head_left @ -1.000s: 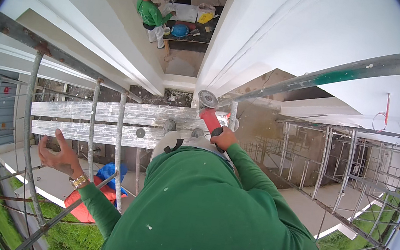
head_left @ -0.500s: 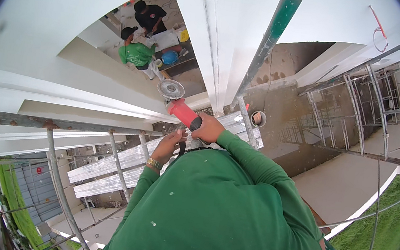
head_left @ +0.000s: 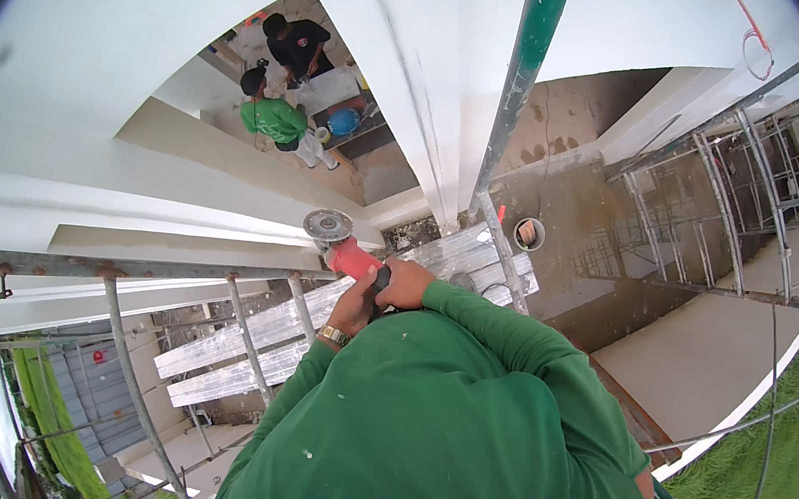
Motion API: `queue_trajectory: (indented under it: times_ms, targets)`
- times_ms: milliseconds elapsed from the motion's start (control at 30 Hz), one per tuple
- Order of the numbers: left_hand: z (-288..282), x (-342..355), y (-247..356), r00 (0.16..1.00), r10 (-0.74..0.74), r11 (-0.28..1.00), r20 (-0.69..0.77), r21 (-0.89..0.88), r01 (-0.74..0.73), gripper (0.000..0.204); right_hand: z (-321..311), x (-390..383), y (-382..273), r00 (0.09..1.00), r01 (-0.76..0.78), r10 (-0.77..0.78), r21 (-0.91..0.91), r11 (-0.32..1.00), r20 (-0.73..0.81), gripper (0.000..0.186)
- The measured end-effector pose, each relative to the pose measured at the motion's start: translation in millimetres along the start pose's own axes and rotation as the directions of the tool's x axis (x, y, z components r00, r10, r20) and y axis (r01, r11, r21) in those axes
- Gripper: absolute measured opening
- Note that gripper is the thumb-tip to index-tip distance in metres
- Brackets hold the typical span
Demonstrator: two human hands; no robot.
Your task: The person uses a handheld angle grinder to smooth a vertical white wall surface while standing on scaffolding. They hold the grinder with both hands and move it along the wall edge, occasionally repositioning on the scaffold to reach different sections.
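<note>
An angle grinder (head_left: 354,260) with a red body and a round grey disc (head_left: 328,225) is held out in front of my chest. My right hand (head_left: 405,285) is wrapped round its dark rear end. Against the side of the red body, my left hand (head_left: 353,305) grips with its fingers partly hidden; a watch (head_left: 335,336) is on that wrist. The disc points away to the left, close to the pale wall ledge (head_left: 222,216) and seemingly apart from it.
Scaffold rails surround me: a rusty horizontal pipe (head_left: 164,271) at left and a green upright pole (head_left: 528,65) ahead. Metal planks (head_left: 243,330) lie below, beside a bucket (head_left: 529,233). Two people, one in green (head_left: 275,119) and one in black (head_left: 297,46), work beyond the wall opening.
My left hand has come up from beside the grinder's rear onto its body. The grinder has drawn slightly lower and closer to me. The whole view has shifted a little.
</note>
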State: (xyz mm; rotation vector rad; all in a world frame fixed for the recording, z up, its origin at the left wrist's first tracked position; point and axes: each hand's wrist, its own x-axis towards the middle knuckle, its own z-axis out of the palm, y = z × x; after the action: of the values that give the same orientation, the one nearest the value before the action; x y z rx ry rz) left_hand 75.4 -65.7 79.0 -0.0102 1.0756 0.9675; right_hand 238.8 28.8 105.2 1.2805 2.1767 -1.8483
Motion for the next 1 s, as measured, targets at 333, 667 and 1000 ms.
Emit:
queue_trajectory:
  times_ms: [333, 667, 1000]
  targets:
    - [-14, 4, -11, 0.994, 0.107, 0.992, 0.02, -0.07, -0.106, 0.044, 3, 10, -7, 0.999, 0.043, -0.04, -0.093, 0.995, 0.026, 0.065]
    - [-28, 17, -19, 0.988, 0.151, 0.983, 0.023, -0.111, -0.147, 0.041, 4, 9, -6, 0.998, 0.063, -0.065, -0.168, 0.984, -0.004, 0.067]
    - [-13, 9, -9, 0.986, 0.144, 0.985, 0.084, -0.107, -0.134, 0.041, 9, 6, -8, 0.997, 0.079, -0.077, -0.163, 0.983, 0.014, 0.068]
